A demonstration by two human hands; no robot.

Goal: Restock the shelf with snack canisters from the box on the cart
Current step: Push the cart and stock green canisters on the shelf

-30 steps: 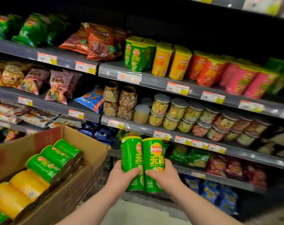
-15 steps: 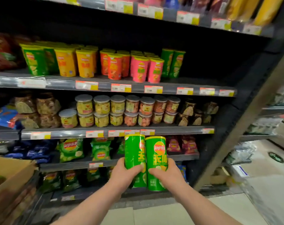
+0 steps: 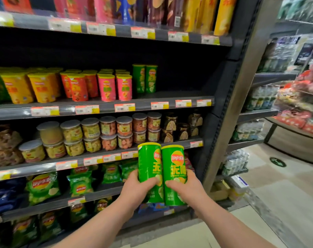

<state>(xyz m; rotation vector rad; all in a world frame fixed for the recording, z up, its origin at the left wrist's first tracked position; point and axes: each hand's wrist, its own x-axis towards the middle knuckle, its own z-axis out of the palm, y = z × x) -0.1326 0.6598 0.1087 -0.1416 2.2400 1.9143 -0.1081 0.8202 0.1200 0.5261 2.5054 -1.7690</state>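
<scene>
**Now two green canisters are being held up before the shelf**

Along the shelf [image 3: 185, 95], yellow canisters [image 3: 41, 87] are standing at the far left, red canisters [image 3: 78, 88] next to them, then pink canisters [image 3: 114, 88], and a shelved green pair [image 3: 145, 78] is standing upright just beside the pink ones. To the right of that pair the board is lying bare.

Lower in view, the left forearm is reaching forward and up from the bottom edge. The left hand [image 3: 136, 187] is wrapping round the lower half of the left canister [image 3: 148, 163], its fingers curling across the front. That canister is standing upright in the air, in front of the shelves, and its side is touching the right canister [image 3: 173, 169], which is also upright. The right hand [image 3: 187, 186] is gripping this one low down in the same way, fingers curled over the front, with the right forearm stretching in from the lower right. Both lids are sitting level with the edge of the board that is carrying clear jars [image 3: 91, 129], one tier under the canister row.
</scene>
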